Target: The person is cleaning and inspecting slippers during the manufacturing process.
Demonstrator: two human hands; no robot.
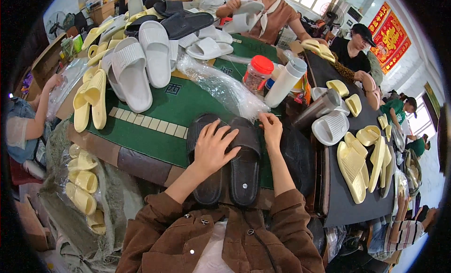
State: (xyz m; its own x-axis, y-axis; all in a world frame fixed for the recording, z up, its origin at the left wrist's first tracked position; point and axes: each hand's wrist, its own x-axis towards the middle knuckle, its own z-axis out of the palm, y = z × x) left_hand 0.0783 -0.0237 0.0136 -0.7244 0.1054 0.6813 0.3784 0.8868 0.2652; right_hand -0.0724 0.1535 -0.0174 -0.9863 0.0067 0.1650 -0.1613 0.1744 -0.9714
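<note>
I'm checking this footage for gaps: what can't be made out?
In the head view:
Left black slipper: upper half largely covered by the left hand.
Clear plastic: too fine at its near end to show whether the right hand pinches it.
Spot on the right black slipper: too small to read.
Scarfed co-worker: head cut off by the upper edge.

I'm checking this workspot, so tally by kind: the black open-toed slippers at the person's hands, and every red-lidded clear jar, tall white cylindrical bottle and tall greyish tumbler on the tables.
Black open-toed slippers: 2
Clear round jar with a red lid: 1
Tall white cylindrical bottle: 1
Tall greyish cylindrical tumbler: 1
Total: 5
</note>
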